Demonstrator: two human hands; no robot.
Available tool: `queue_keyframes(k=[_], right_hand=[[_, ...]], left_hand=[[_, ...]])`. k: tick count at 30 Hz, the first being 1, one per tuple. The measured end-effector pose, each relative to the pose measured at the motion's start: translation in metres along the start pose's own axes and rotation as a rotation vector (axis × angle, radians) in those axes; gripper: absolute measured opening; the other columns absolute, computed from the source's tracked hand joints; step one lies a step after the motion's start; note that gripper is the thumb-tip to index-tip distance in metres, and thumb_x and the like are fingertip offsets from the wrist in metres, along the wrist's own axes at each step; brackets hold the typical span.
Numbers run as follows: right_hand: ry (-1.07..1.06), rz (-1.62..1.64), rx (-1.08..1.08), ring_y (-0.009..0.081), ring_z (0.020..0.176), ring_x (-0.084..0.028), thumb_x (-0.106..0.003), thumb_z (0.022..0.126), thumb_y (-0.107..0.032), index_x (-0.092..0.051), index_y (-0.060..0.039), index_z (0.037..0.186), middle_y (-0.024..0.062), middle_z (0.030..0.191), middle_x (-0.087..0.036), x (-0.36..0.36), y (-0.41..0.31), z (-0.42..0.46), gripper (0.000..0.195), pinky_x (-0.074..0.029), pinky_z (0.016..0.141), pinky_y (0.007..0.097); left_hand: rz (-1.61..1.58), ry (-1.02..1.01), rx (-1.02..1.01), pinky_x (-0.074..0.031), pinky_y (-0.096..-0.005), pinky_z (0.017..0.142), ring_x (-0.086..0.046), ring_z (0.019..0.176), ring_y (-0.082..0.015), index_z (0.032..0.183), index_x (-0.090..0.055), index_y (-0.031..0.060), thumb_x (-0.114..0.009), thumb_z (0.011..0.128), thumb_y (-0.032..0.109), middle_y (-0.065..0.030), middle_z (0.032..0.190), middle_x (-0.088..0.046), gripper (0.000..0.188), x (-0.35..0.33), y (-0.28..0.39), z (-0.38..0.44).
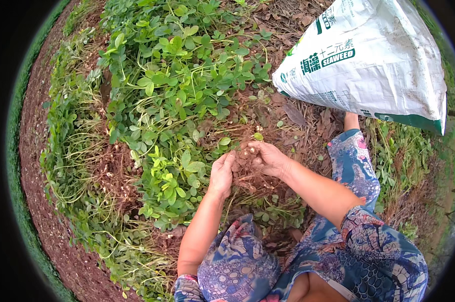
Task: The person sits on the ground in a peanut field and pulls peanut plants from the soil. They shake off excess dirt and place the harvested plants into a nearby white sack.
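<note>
My left hand [222, 174] grips the left side of a clump of peanut roots [246, 166], its fingers closed around the base of the plant. On the other side, my right hand [268, 158] has its thumb and fingers on the same roots, close to several pale peanut pods [252, 150]. Soil clings to the roots between both hands. Whether a pod is pinched in the right fingers is hard to tell. Green leafy peanut stems [167, 94] lie to the left of and beyond the hands.
A large white woven sack [370, 64] with green print stands at the upper right. Pulled peanut plants with exposed roots [118, 177] lie in a row at the left. Dry leaves [295, 113] cover the soil ahead. My knee [238, 256] is below the hands, and more plants [404, 162] lie right.
</note>
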State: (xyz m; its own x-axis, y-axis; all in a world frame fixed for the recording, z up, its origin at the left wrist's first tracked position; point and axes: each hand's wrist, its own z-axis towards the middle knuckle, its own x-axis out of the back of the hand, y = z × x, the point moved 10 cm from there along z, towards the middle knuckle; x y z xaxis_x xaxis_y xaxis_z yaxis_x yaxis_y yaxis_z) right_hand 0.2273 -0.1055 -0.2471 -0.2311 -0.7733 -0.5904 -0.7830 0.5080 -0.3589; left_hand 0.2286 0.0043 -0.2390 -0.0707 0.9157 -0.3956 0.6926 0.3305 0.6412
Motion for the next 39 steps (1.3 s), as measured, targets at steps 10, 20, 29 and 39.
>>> queue_keyframes(k=[10,20,29,39], right_hand=[[0.036,-0.085,-0.007,0.0028,0.047,-0.039,-0.055,0.091,-0.023,-0.054,-0.009,0.104,-0.0035,0.067,-0.049,0.01,-0.001,-0.015,0.019,-0.029,0.036,0.017],[-0.062,0.027,0.111,0.0159,0.072,-0.057,-0.053,0.091,-0.021,-0.052,-0.0071,0.101,0.0031,0.079,-0.059,0.003,-0.024,-0.04,0.018,-0.048,0.06,0.0284],[-0.249,0.196,0.061,0.0062,0.047,-0.033,-0.05,0.092,-0.025,-0.051,-0.0124,0.087,-0.0047,0.061,-0.039,-0.037,-0.019,-0.025,0.014,-0.027,0.039,0.0207],[-0.008,-1.123,0.505,0.008,0.061,-0.045,-0.061,0.088,-0.021,-0.058,-0.0031,0.107,-0.0005,0.069,-0.051,-0.066,-0.047,-0.055,0.026,-0.04,0.057,0.025]], left_hand=[[0.145,-0.282,-0.025,-0.049,-0.0292,0.083,-0.059,0.094,-0.0131,0.115,-0.054,-0.0013,-0.054,0.092,0.011,-0.0067,0.105,-0.063,0.026,-0.024,-0.005,-0.022],[0.223,-0.067,-0.24,-0.049,-0.0229,0.071,-0.057,0.081,-0.0079,0.106,-0.053,-0.0031,-0.054,0.093,0.013,-0.0047,0.096,-0.063,0.021,-0.013,0.02,-0.019],[-0.247,-0.104,0.048,-0.048,-0.0293,0.082,-0.061,0.088,-0.0136,0.111,-0.058,0.0034,-0.053,0.093,0.023,-0.0044,0.098,-0.065,0.027,0.014,0.001,-0.009],[-0.049,-0.077,-0.007,-0.044,-0.025,0.077,-0.053,0.082,-0.0096,0.113,-0.055,0.002,-0.05,0.095,0.031,0.0002,0.092,-0.059,0.034,0.006,0.01,-0.015]])
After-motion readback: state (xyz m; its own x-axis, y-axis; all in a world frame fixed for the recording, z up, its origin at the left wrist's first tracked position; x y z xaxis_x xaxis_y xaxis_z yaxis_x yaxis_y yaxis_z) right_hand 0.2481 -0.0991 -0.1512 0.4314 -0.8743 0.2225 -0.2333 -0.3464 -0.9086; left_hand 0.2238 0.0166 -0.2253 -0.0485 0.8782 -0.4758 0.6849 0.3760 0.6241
